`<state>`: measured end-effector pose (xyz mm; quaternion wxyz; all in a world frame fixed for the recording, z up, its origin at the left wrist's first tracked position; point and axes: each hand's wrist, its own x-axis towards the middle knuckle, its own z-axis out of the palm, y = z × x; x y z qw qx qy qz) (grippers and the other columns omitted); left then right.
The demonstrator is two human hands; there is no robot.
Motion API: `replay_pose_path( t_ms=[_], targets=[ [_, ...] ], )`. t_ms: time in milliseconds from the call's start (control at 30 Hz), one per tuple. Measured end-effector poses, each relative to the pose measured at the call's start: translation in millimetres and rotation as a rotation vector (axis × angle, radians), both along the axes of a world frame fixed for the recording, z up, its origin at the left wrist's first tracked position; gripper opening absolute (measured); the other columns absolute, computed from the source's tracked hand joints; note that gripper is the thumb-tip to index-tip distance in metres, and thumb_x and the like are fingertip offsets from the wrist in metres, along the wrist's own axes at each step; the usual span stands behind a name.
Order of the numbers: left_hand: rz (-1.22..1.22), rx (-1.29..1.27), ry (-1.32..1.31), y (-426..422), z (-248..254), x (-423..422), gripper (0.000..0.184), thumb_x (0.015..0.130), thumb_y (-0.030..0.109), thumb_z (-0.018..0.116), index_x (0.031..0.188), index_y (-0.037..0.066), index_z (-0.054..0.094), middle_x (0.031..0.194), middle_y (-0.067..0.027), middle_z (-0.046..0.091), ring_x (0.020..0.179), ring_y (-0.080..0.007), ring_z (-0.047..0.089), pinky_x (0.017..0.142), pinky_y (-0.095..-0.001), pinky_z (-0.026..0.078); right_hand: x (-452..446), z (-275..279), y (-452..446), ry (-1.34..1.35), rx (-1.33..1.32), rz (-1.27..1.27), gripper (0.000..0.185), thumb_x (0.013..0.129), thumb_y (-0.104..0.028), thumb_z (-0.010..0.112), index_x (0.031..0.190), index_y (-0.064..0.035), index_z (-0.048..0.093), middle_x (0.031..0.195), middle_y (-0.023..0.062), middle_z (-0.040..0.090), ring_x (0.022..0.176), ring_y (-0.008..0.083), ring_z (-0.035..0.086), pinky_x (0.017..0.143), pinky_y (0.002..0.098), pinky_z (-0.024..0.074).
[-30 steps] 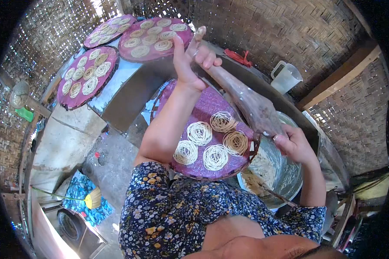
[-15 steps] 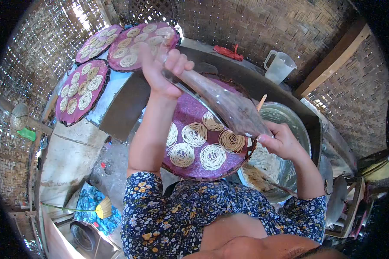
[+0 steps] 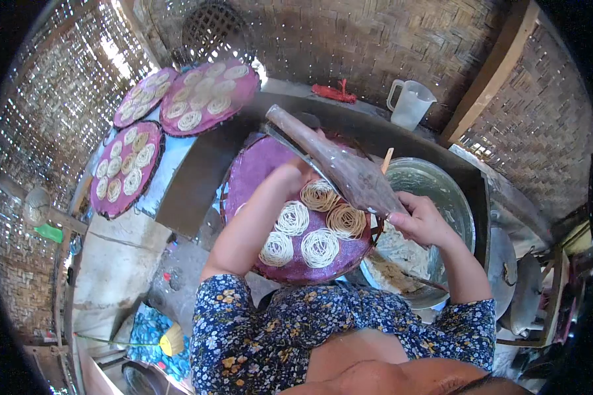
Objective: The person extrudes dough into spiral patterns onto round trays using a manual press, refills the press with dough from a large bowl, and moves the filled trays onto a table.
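Note:
A long brown tool point(image 3: 352, 171), tapered like a paddle and smeared with pale paste, slants across my front. My right hand point(image 3: 423, 220) grips its wide lower end. My left hand point(image 3: 302, 172) reaches in behind and under the tool, above the round purple tray point(image 3: 250, 161); its fingers are hidden. Coiled nests of pale strands lie on this tray, among them a white nest point(image 3: 320, 247) near the front and a tan nest point(image 3: 346, 221) by the tool.
Right of the tray stands a large metal basin point(image 3: 464, 197) with pale dough point(image 3: 402, 253) and a stick. A plastic jug point(image 3: 412, 105) and a red bag point(image 3: 334, 93) sit on the back ledge. Three more purple trays, including one point(image 3: 122, 201) at left, hold nests. A broom point(image 3: 172, 340) lies lower left.
My left hand has come down from the tool's raised narrow end to behind its middle. The narrow end sits lower. My right hand keeps its hold, and the view has shifted slightly.

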<state>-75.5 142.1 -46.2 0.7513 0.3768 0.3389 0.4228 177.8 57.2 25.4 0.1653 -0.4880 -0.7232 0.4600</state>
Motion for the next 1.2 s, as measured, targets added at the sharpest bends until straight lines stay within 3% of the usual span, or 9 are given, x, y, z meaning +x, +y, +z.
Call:
replay_pose_path(
  t_ms=[233,367,500,800,900,1000,1067,1133,1200],
  targets=[
    [-0.038,0.134,0.468,-16.0,-25.2,12.5,0.041,0.09,0.027,0.041,0.123,0.003,0.041,0.115,-0.0106,0.051,0.108,-0.0196,0.045,0.094,-0.0321,0.034,2.8,-15.6,5.4,0.006,0.16,-0.022,0.056,0.074,-0.046,0.061,0.104,0.0007,0.056,0.061,0.008,0.056,0.048,0.0142,0.054,0.048,0.029,0.0439],
    [-0.141,0.27,0.522,-14.0,-34.6,13.6,0.048,0.092,0.037,0.029,0.124,0.004,0.044,0.126,-0.014,0.045,0.119,-0.0235,0.037,0.101,-0.0343,0.024,8.0,-22.9,5.2,0.053,0.128,-0.123,0.056,0.074,-0.046,0.061,0.104,0.0014,0.056,0.059,0.0078,0.055,0.049,0.0139,0.054,0.048,0.0295,0.044],
    [-0.022,0.311,1.176,-6.7,-46.7,7.5,0.05,0.084,0.05,0.032,0.121,0.021,0.051,0.128,-0.0171,0.041,0.118,-0.0353,0.036,0.1,-0.0462,0.023,21.3,-31.8,4.7,0.11,0.15,-0.181,0.053,0.075,-0.043,0.062,0.103,0.0012,0.056,0.058,0.0062,0.053,0.048,0.0119,0.052,0.046,0.0281,0.0427],
    [0.045,1.038,1.854,-31.5,-25.9,-5.6,0.063,0.081,0.05,0.044,0.13,0.01,0.038,0.142,-0.0098,0.019,0.125,-0.0346,0.022,0.096,-0.0554,0.02,42.2,-30.0,-26.2,0.247,0.08,-0.261,0.043,0.08,-0.038,0.058,0.098,0.001,0.055,0.056,0.0019,0.05,0.045,0.0086,0.047,0.042,0.0253,0.0387],
    [0.409,1.124,1.737,-32.8,-6.4,-3.1,0.072,0.073,0.045,0.057,0.129,0.006,0.036,0.137,-0.0149,0.028,0.122,-0.035,0.029,0.094,-0.0497,0.026,51.1,-36.3,-37.1,0.338,0.049,-0.223,0.036,0.085,-0.037,0.051,0.091,-0.0012,0.053,0.056,0.0018,0.048,0.044,0.0089,0.046,0.04,0.0253,0.0381],
    [0.071,1.243,1.233,-43.0,24.3,25.5,0.073,0.064,0.036,0.063,0.125,0.006,0.039,0.132,-0.0196,0.033,0.12,-0.0365,0.033,0.094,-0.0495,0.028,33.1,-30.9,-57.0,0.581,-0.155,-0.291,0.037,0.09,-0.038,0.043,0.088,-0.0026,0.051,0.058,0.0031,0.049,0.043,0.0102,0.046,0.039,0.0255,0.038],
    [0.021,1.081,1.328,-69.9,48.3,68.0,0.051,0.06,0.028,0.063,0.101,0.0,0.055,0.098,-0.0236,0.057,0.098,-0.0378,0.053,0.087,-0.0463,0.038,24.1,-41.5,-61.0,0.644,-0.262,-0.254,0.044,0.091,-0.044,0.035,0.09,-0.0024,0.051,0.06,0.0051,0.052,0.043,0.0122,0.049,0.037,0.0251,0.038],
    [0.245,0.873,1.291,-73.7,45.0,93.0,0.036,0.061,0.028,0.063,0.085,0.001,0.06,0.074,-0.0191,0.061,0.075,-0.0368,0.06,0.069,-0.0428,0.047,21.9,-47.5,-60.4,0.612,-0.289,-0.236,0.049,0.091,-0.046,0.033,0.09,-0.001,0.052,0.06,0.0099,0.054,0.051,0.0197,0.055,0.046,0.0318,0.0434],
    [0.349,1.045,1.326,-77.5,39.8,100.8,0.027,0.063,0.026,0.062,0.078,0.003,0.061,0.068,-0.0169,0.061,0.066,-0.035,0.06,0.06,-0.0415,0.048,39.3,-52.9,-48.6,0.249,0.09,-0.237,0.05,0.09,-0.046,0.034,0.09,0.001,0.053,0.068,0.0153,0.055,0.064,0.0261,0.057,0.057,0.0362,0.0445]
  ],
)
